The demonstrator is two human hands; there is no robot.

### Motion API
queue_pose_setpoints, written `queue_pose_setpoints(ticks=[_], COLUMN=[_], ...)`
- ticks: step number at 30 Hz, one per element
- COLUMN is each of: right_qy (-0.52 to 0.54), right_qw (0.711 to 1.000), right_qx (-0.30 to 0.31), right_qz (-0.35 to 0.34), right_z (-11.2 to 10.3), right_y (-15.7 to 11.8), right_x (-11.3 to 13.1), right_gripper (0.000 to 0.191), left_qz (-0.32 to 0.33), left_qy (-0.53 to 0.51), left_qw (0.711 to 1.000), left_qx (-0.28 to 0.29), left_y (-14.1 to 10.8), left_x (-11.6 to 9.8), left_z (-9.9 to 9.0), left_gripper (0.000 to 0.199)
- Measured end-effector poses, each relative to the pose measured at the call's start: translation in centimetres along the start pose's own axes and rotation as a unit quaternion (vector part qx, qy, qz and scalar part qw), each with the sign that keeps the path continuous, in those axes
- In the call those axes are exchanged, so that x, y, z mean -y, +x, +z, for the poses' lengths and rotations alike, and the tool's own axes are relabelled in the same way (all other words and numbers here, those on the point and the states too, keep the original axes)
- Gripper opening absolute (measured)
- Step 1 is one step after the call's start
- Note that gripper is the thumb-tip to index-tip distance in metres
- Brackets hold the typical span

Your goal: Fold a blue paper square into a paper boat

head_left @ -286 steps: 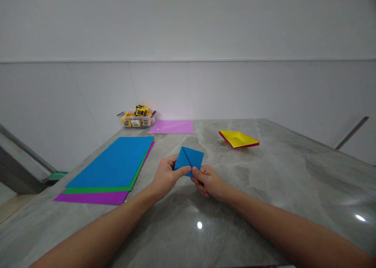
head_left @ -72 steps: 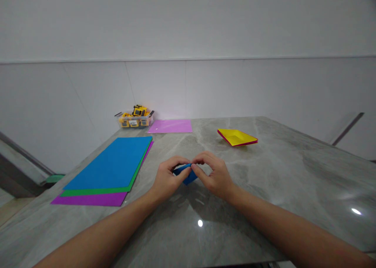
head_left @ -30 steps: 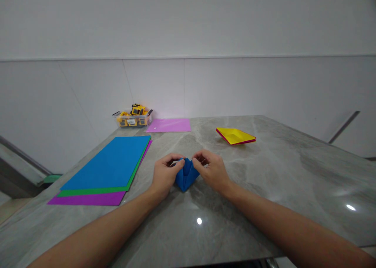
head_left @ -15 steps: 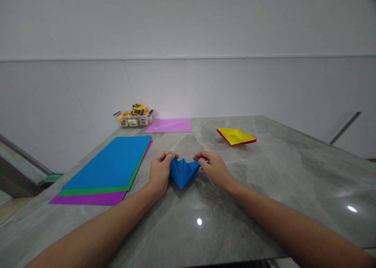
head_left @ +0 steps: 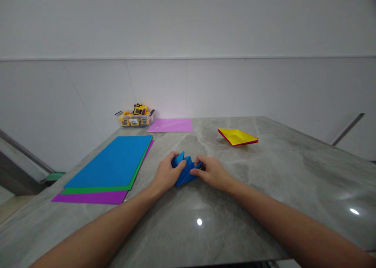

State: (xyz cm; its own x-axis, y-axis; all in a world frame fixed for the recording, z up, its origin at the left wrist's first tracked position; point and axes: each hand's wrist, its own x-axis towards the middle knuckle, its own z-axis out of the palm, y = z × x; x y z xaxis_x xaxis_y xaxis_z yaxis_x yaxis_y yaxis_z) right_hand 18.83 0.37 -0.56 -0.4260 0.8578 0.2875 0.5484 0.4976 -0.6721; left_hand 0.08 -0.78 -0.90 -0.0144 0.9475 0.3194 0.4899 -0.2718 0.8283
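A folded blue paper piece [head_left: 184,176] with several pointed flaps is held between both hands, low over the grey table near the middle. My left hand [head_left: 169,171] pinches its left side, the thumb across the front and fingers behind a raised point. On the right, my right hand [head_left: 210,171] grips a corner between thumb and fingers. Parts of the paper are hidden behind the thumbs.
Large blue, green and purple sheets [head_left: 110,162] lie stacked at the left. Farther back are a clear box of yellow toy vehicles [head_left: 134,119] and a pink sheet [head_left: 172,125]. A yellow and red folded paper [head_left: 237,137] rests at the right on the grey table [head_left: 282,174].
My left hand has shifted right, its thumb now across the paper's front. My right thumb has moved slightly left and down. The blue paper is turned, with its left point raised.
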Motion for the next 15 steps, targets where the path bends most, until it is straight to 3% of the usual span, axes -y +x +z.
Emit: queue_pose_setpoints(ticks=[4, 11, 15], right_qy=[-0.007, -0.025, -0.041], right_qw=[1.000, 0.997, 0.990], right_qx=[-0.019, -0.073, -0.104], right_qz=[0.007, -0.032, -0.086], right_z=[0.1, 0.0, -0.1], right_y=[0.1, -0.1, -0.2], right_x=[0.0, 0.3, 0.0], right_gripper=[0.020, 0.020, 0.016], left_qz=[-0.003, -0.025, -0.024], left_qy=[0.047, -0.064, -0.125], left_qw=[0.999, 0.991, 0.982], left_qx=[-0.015, -0.110, -0.139], left_y=[0.2, 0.9, 1.2], left_x=[0.0, 0.2, 0.8], left_z=[-0.2, -0.4, -0.7], left_gripper=[0.022, 0.026, 0.013])
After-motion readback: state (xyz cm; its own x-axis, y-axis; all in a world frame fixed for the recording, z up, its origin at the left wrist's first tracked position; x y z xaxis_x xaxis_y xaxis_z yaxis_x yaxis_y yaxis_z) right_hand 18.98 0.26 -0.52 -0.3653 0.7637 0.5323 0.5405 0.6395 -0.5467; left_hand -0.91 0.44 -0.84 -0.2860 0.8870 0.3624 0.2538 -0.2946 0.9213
